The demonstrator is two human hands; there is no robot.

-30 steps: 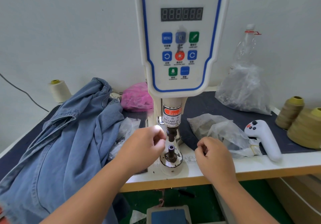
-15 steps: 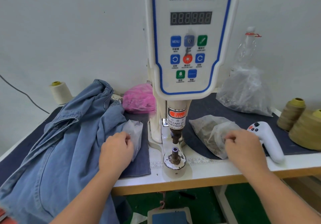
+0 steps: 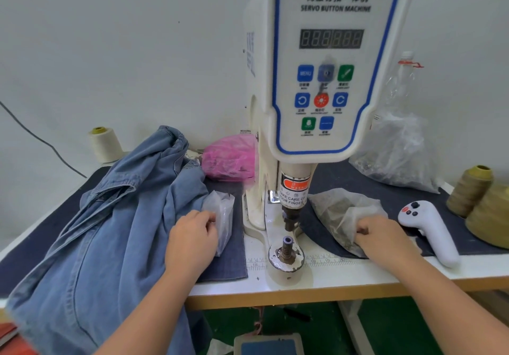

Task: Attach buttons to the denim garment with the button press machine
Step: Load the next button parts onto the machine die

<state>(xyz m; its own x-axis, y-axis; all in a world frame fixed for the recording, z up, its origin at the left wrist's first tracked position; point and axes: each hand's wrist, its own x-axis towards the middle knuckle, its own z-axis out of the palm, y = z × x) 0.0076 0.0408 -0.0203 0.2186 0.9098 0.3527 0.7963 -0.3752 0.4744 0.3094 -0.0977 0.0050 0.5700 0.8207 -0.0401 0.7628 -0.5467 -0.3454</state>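
Observation:
The white button press machine (image 3: 325, 84) stands mid-table, its lower die post (image 3: 287, 250) bare beneath the punch. A light blue denim garment (image 3: 115, 216) lies heaped on the left and hangs over the table's front edge. My left hand (image 3: 192, 239) has its fingertips in a small clear plastic bag (image 3: 223, 216) beside the garment. My right hand (image 3: 382, 239) reaches with curled fingers into a clear bag of small parts (image 3: 341, 214) to the right of the machine. What the fingers hold inside either bag is hidden.
A white handheld controller (image 3: 429, 230) lies right of my right hand. Olive thread cones (image 3: 471, 189) stand at far right, a cream cone (image 3: 104, 145) at back left. A pink bag (image 3: 228, 159) and a larger clear bag (image 3: 396, 156) sit behind. A foot pedal (image 3: 267, 345) lies below.
Both hands left the die area: the left swung out to the small bag by the denim, the right to the bag of parts. The camera has moved closer and slightly left.

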